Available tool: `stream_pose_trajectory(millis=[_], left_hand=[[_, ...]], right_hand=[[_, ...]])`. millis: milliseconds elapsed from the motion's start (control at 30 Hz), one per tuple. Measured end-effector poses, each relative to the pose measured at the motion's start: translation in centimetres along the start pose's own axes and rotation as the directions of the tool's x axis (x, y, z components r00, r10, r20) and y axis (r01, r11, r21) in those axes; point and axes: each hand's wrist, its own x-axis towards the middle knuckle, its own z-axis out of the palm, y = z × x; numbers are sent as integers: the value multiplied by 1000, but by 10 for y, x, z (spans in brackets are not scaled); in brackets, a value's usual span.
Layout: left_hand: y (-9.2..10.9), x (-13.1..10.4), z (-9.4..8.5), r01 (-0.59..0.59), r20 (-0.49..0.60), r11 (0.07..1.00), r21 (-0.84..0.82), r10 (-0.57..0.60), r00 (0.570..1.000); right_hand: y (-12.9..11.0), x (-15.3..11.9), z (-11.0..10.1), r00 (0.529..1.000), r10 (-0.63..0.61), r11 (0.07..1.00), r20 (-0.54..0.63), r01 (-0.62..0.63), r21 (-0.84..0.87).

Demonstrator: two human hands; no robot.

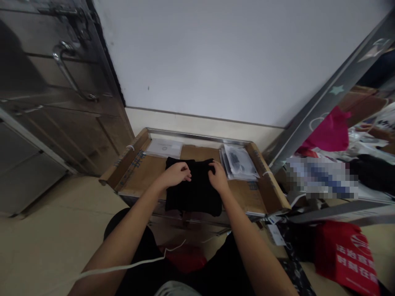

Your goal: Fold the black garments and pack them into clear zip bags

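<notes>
A folded piece of black cloth (194,193), perhaps a garment, lies flat across the front of a cardboard-lined tray table (140,174), its lower edge hanging over the front rim. Over the cloth's upper left part is my left hand (176,174), fingers curled together; whatever they may hold is hidden. My right hand (219,177) is at the upper right edge of the cloth, with bent fingers and thumb closed on the fabric. To the right of it lies a stack of clear plastic packets (240,161) with printed pictures. Another flat clear packet (164,147) rests at the back left.
A white board (197,61) rises behind the table, and a metal door with a handle (70,74) stands to the left. Cluttered goods and a pink bag (331,131) fill a shelf at right. Below it sits a red bag (347,255). A white cord (123,267) crosses in front.
</notes>
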Motion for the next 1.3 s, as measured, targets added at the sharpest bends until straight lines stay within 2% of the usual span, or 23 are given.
stream_pose_trajectory(millis=[33,67,100,133,167,200,233,267,367,433,600,700,767,867,1033,1167,1300], left_hand=[[0,0,-5,-8,-23,999,-49,7,1000],[-1,-1,-12,-25,-107,999,-33,21,994],[-3,0,-20,-37,-236,998,48,47,971],[-6,0,-28,-19,-383,987,162,81,920],[-11,2,-36,31,-516,963,267,116,849],[-16,4,-43,101,-604,942,320,121,788],[-22,6,-48,165,-646,937,309,80,759],[-27,9,-52,199,-646,947,252,11,763],[-40,17,-53,203,-490,979,-26,-189,851],[-44,22,-50,189,-433,974,-121,-224,873],[-38,27,-46,217,-373,963,-160,-263,890],[-34,27,-47,179,-301,968,-175,-226,926],[-33,28,-49,97,-247,976,-195,-145,958],[-33,29,-53,1,-182,970,-241,-46,982],[-33,37,-55,78,-152,962,-262,-121,981],[-29,44,-56,113,-138,978,-173,-138,981],[-21,50,-63,19,-216,996,-82,-36,976]], right_hand=[[0,0,0,1000,1,1000,0,-1,1],[0,0,0,1000,1,1000,-1,-1,2],[-1,0,0,1000,3,1000,-1,-3,2],[-1,0,0,1000,6,1000,-2,-6,-1],[-2,0,0,1000,10,1000,-2,-10,-5],[-3,0,0,1000,17,1000,-2,-17,-11],[-4,1,0,1000,25,1000,-2,-25,-17],[-5,1,1,999,32,999,-2,-32,-24],[-7,7,7,1000,21,999,2,-21,-31],[-7,14,11,1000,-6,999,27,7,-34],[-8,35,19,990,37,992,138,-20,-124],[-11,43,18,978,51,982,204,-13,-187],[-13,47,16,973,47,973,225,7,-233],[-15,52,13,976,29,962,214,31,-271],[-14,64,7,989,29,979,144,1,-202],[-15,74,-1,980,67,973,187,-23,-228],[-18,84,-14,972,107,965,211,-50,-259]])
